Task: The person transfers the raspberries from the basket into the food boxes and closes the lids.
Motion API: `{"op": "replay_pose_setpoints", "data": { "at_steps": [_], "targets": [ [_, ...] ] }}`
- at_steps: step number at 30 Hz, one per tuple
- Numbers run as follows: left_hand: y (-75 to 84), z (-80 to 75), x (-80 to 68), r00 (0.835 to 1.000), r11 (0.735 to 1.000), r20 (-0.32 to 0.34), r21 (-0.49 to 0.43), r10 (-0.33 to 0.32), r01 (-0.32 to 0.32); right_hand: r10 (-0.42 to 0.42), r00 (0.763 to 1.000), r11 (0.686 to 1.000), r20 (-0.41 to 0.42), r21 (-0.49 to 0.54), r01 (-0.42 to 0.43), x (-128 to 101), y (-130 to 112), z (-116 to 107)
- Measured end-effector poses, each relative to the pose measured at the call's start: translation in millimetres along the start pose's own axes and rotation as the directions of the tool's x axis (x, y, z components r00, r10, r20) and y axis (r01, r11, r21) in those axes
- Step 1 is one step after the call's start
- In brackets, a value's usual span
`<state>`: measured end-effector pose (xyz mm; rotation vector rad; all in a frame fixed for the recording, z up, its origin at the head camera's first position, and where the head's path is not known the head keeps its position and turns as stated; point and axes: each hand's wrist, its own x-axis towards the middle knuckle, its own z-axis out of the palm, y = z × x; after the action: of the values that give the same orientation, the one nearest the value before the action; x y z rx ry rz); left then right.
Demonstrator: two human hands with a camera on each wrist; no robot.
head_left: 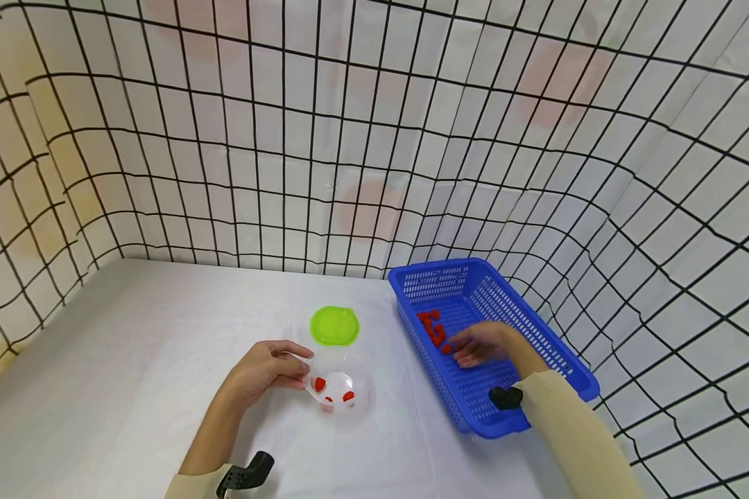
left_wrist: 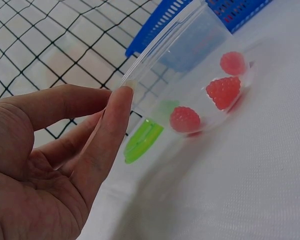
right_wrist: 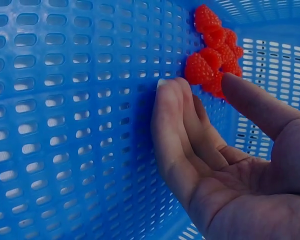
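My left hand (head_left: 273,371) pinches the rim of a clear plastic bowl (left_wrist: 190,55) between thumb and fingers. Three red raspberries (left_wrist: 223,92) lie at the bottom of the bowl, which stands on the white table. Inside a blue basket (head_left: 433,378), my right hand (head_left: 483,343) reaches down with its thumb and fingers apart. Several more raspberries (right_wrist: 210,60) are heaped along the basket's left side, right at the fingertips of that hand. Nothing is held between its fingers.
A bright green lid (head_left: 334,326) lies flat on the white table (head_left: 162,333), just beyond the bowl. Black wire grid (head_left: 324,104) in front of white sheeting rises at the back and along both sides. The basket stands close to the right-hand grid.
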<state>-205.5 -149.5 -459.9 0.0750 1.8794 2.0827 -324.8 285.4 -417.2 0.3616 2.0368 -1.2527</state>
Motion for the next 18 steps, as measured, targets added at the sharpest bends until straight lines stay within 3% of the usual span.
{"op": "replay_pose_setpoints", "data": {
  "at_steps": [18],
  "targets": [
    [0.6,1.1,-0.3,1.000,1.000,-0.007,0.006,-0.003,0.003,-0.008,0.999,1.000,0.031,0.008,0.007,4.8,-2.9,6.3]
  ]
}}
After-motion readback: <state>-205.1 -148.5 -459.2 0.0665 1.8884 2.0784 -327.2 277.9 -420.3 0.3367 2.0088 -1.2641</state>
